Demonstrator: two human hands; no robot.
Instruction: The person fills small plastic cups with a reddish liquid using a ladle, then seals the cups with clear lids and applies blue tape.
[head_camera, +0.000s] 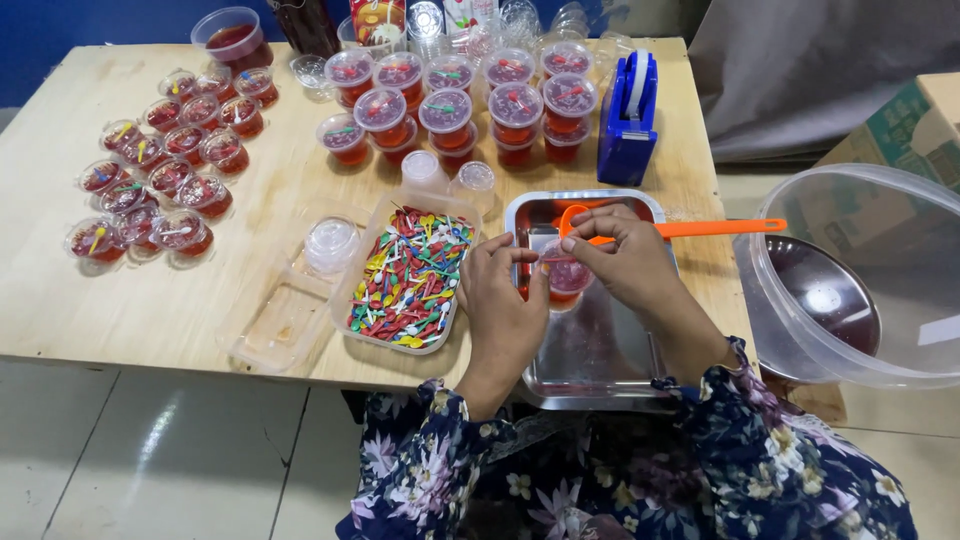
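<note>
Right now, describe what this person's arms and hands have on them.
Both hands, left hand and right hand, are bare: no gloves, and no rings or watch that I can see. The forearms are uncovered too. Lower down, each arm has a dark navy sleeve printed with white, pink and purple flowers, loosely gathered.

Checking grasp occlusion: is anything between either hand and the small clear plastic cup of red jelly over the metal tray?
Nothing visible does. The left hand and right hand both touch the small clear plastic cup of red jelly directly, above the rectangular metal tray. The orange plastic spoon lies behind the right hand, not between.
</note>
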